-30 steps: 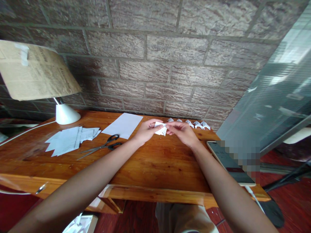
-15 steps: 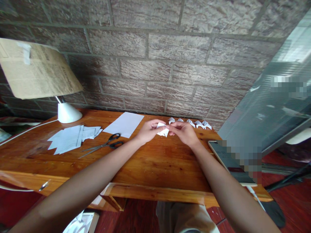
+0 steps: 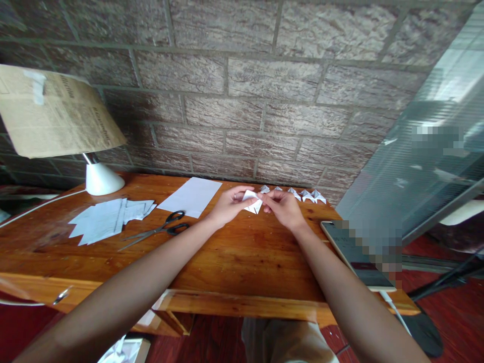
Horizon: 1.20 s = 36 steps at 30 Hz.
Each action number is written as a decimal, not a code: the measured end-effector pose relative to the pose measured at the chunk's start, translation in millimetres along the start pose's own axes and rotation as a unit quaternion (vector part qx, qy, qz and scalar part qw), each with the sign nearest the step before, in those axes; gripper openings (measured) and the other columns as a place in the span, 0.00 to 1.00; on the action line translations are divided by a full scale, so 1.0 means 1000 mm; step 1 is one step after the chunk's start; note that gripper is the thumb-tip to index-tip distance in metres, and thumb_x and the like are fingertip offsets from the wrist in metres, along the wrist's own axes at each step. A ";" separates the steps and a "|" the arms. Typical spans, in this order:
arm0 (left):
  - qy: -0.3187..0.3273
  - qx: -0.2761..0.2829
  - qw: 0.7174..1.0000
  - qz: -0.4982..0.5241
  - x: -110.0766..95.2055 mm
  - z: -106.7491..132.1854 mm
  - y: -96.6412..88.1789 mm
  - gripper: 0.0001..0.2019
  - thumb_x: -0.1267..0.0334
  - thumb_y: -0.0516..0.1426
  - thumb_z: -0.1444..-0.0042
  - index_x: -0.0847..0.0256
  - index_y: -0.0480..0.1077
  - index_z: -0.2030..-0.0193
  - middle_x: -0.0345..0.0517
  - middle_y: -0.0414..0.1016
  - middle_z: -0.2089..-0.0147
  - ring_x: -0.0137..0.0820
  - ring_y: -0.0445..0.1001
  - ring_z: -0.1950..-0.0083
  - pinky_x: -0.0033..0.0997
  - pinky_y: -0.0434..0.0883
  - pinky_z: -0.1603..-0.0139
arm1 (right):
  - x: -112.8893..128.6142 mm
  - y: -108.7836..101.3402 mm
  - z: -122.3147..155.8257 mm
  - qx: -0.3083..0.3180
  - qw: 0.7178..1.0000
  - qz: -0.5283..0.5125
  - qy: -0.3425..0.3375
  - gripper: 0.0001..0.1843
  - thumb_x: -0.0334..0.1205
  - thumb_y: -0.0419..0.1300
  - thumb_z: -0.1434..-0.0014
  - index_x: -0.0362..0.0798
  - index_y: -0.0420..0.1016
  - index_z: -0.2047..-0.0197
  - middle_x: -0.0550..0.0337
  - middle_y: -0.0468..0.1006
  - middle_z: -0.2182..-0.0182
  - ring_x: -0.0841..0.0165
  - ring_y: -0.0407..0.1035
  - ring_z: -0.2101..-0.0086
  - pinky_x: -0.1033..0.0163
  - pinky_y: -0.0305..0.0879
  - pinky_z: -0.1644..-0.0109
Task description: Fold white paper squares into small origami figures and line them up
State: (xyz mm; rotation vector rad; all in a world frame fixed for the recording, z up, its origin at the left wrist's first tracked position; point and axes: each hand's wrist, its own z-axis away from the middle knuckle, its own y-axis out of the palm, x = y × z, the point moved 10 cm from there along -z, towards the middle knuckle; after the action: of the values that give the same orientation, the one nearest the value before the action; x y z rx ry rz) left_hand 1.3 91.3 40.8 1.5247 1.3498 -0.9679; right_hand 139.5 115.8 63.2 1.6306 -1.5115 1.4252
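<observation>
Between my two hands is a small folded piece of white paper [image 3: 254, 205], held above the wooden desk [image 3: 242, 262]. My left hand [image 3: 229, 205] pinches its left side, thumb in front and a ring on one finger. The fingers of my right hand [image 3: 283, 205] close on its upper right edge. Just behind my right hand, several folded paper shapes [image 3: 316, 196] with pointed tops stand in a row along the desk's back edge. My fingers hide part of the held paper.
Left of my hands lie black-handled scissors [image 3: 155, 231], a blank white sheet [image 3: 191, 196] and a pile of cut paper pieces [image 3: 100, 222]. A lamp [image 3: 104, 177] stands at the back left. A tablet [image 3: 355, 254] with a cable lies at the right edge, before a brick wall [image 3: 242, 75].
The view has shifted slightly. Both hands keep their grip on the folded paper, which has barely changed in angle. Nothing else on the desk has moved.
</observation>
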 end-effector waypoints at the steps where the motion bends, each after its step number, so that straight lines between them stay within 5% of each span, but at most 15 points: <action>1: 0.000 -0.001 1.000 0.001 0.000 0.000 0.000 0.25 0.57 0.68 0.58 0.63 0.73 0.53 0.44 0.80 0.65 0.34 0.76 0.61 0.32 0.69 0.58 | -0.001 0.000 0.000 -0.002 1.000 -0.001 0.004 0.27 0.65 0.66 0.56 0.46 0.75 0.77 0.60 0.73 0.82 0.72 0.64 0.81 0.65 0.61 0.75; 5: -0.003 -0.002 1.000 0.011 0.004 -0.001 -0.001 0.27 0.59 0.70 0.61 0.63 0.73 0.52 0.45 0.80 0.64 0.34 0.76 0.62 0.34 0.70 0.56 | -0.001 0.001 0.001 0.001 1.000 -0.022 0.012 0.25 0.62 0.67 0.56 0.46 0.75 0.77 0.61 0.73 0.82 0.72 0.64 0.81 0.65 0.60 0.75; 11: -0.022 0.012 0.997 0.076 0.013 -0.003 -0.004 0.29 0.61 0.70 0.60 0.64 0.71 0.49 0.49 0.81 0.60 0.35 0.78 0.60 0.39 0.70 0.52 | 0.001 0.019 0.005 0.099 0.989 -0.107 0.032 0.18 0.52 0.71 0.56 0.46 0.79 0.69 0.63 0.76 0.77 0.74 0.67 0.75 0.68 0.63 0.70; 20: -0.052 0.018 0.990 0.132 0.018 -0.003 -0.002 0.29 0.63 0.70 0.61 0.63 0.71 0.49 0.49 0.81 0.60 0.34 0.78 0.61 0.39 0.71 0.54 | -0.005 0.011 0.003 0.068 0.988 -0.125 0.062 0.16 0.49 0.69 0.53 0.46 0.81 0.66 0.62 0.77 0.78 0.74 0.68 0.76 0.67 0.63 0.70; 36: -0.030 0.022 0.996 0.079 0.013 -0.003 -0.002 0.29 0.61 0.69 0.59 0.64 0.71 0.49 0.50 0.81 0.60 0.35 0.78 0.61 0.37 0.70 0.54 | 0.000 0.008 0.003 0.049 0.994 -0.092 0.037 0.17 0.51 0.68 0.52 0.45 0.78 0.68 0.62 0.76 0.79 0.73 0.68 0.77 0.67 0.62 0.71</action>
State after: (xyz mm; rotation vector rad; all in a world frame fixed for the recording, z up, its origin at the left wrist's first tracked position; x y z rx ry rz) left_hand 1.3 98.3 29.4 1.5972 1.1536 -0.9404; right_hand 133.4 110.9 60.3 1.7075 -1.2333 1.4608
